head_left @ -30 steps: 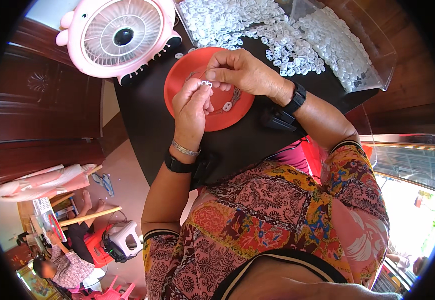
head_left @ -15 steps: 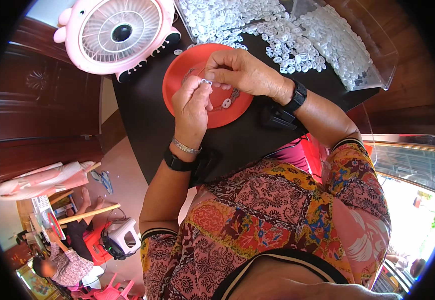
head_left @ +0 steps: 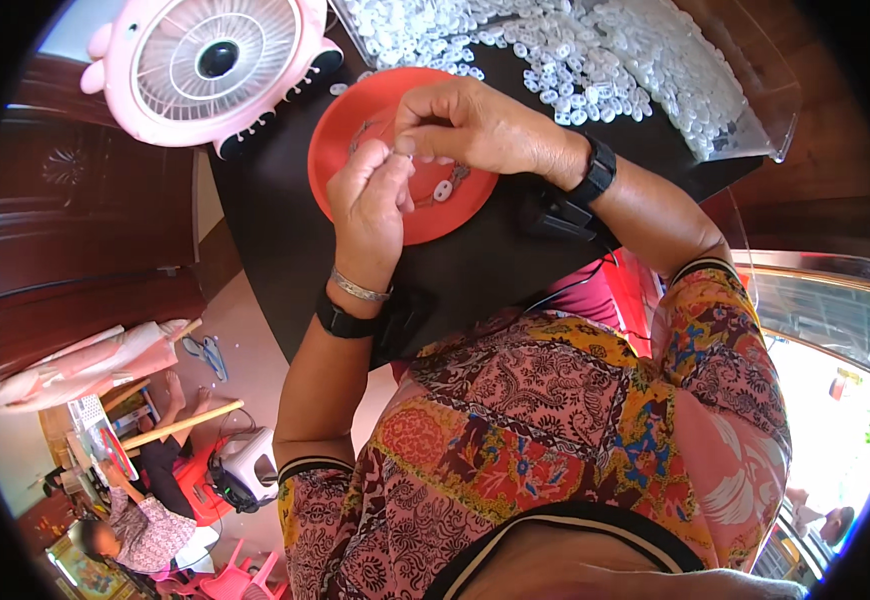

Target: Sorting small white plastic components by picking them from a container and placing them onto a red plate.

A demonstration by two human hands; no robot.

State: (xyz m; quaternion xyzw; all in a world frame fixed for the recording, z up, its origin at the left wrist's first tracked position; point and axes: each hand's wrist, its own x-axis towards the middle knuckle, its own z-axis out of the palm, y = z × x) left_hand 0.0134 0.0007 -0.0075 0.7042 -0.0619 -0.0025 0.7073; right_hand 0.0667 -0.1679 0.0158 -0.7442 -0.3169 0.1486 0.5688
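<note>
Both hands meet just above centre frame, over a round orange plate (head_left: 355, 130) that sits on a dark tabletop (head_left: 475, 270). The left hand (head_left: 370, 205) comes up from below with its fingertips pinched together at the top, and the right hand (head_left: 470, 125) reaches in from the right, thumb and forefinger also pinched, the two pinches touching at one spot. Between them is a tiny pale piece (head_left: 393, 150), too small to tell its shape; which hand truly grips it cannot be told, though both are closed on that point. On the plate, just right of the left hand, lies a small white button-like piece (head_left: 443, 190) with two holes, and a thin strand of beaded cord (head_left: 460, 175) trails beside it. Each wrist wears a black band, the left with a silver bangle too. Across the top of the frame spreads a heap of small white plastic pieces (head_left: 555, 50), glossy and rounded, part of it lying in a clear plastic tray (head_left: 770, 120) at upper right. At upper left stands a pink desk fan (head_left: 205, 60), its rim touching the table edge.
</note>
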